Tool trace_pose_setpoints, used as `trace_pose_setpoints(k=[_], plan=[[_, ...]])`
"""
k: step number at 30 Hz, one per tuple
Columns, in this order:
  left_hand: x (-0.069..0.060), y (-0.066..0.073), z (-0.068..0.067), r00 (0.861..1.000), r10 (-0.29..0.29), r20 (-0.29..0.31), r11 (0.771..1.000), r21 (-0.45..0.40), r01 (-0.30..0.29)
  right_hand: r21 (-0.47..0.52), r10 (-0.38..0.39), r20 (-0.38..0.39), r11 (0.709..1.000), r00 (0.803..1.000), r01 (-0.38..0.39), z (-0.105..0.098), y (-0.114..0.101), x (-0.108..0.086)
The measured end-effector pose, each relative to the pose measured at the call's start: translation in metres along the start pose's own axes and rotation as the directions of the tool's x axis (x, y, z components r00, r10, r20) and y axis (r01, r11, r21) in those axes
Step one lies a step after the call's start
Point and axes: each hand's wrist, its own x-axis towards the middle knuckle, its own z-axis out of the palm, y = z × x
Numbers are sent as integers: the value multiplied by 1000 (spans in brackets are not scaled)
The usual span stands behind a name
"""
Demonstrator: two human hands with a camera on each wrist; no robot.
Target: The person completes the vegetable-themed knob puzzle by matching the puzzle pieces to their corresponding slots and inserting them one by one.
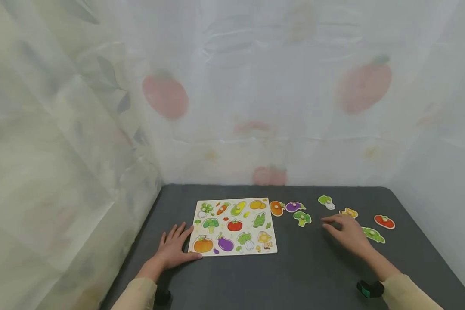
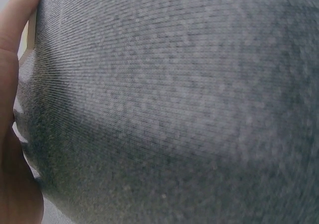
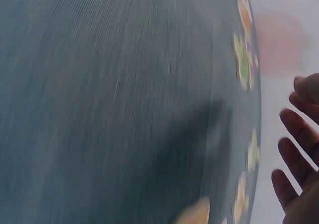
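Observation:
A white board (image 1: 255, 250) with colourful vegetable pictures lies flat on the table. My left hand (image 1: 173, 249) rests spread at its left side, thumb at the lower left corner and fingertips along the edge. My right hand (image 1: 348, 234) hovers above the table to the right, fingers loosely bent, holding nothing. Just beyond it is a mushroom piece (image 1: 349, 212), partly hidden by the hand. A green pea pod piece (image 1: 373, 234) lies beside that hand, and a tomato piece (image 1: 384, 221) farther right. The right wrist view, blurred, shows the fingers (image 3: 299, 157) apart from the pieces.
Between board and right hand lie a pumpkin piece (image 1: 277, 208), an eggplant piece (image 1: 294, 206) and a broccoli piece (image 1: 302, 218). A leafy white-stemmed piece (image 1: 326, 202) sits farther back. A patterned curtain (image 1: 232, 107) hangs behind and at the sides of the dark table (image 1: 263, 284).

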Motion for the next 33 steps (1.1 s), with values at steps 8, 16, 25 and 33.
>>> trace_pose_setpoints(k=[8, 16, 25, 33], plan=[[2, -3, 4, 1000, -12, 6, 1000, 4, 12, -46, 214, 93, 976, 972, -211, -50, 38, -40], [0, -5, 6, 1000, 17, -19, 1000, -15, -17, -168, 155, 143, 977, 977, -131, -54, 63, -68], [-2, 0, 1, 1000, 6, -11, 1000, -12, -6, -224, 180, 134, 963, 975, -147, -51, 69, -77], [-1, -3, 3, 1000, 1, -9, 1000, -5, -1, -243, 117, 108, 966, 987, -87, -53, 71, -80]])
